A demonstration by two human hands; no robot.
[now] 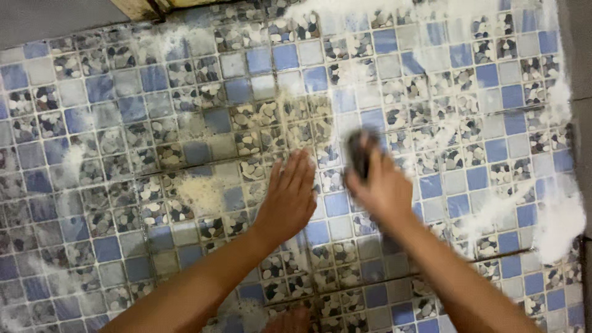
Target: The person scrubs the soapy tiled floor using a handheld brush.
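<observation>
Scrubbing soapy mosaic floor tiles (185,142), the right hand (383,188) clamps a dark scrubber (359,153).
Left hand (290,194) lies flat, fingers spread, at nine o'clock of the scrubber; wet foam (558,222) could let that bracing palm slip.

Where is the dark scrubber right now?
In the head view, the dark scrubber sits just right of centre, gripped in the right hand against the soapy blue mosaic tiles, beside the flat left hand.

floor: tiled floor (142,92) lies open to the left | right: soapy foam (558,222) banks the edge | top: wooden frame (145,7) blocks
</observation>
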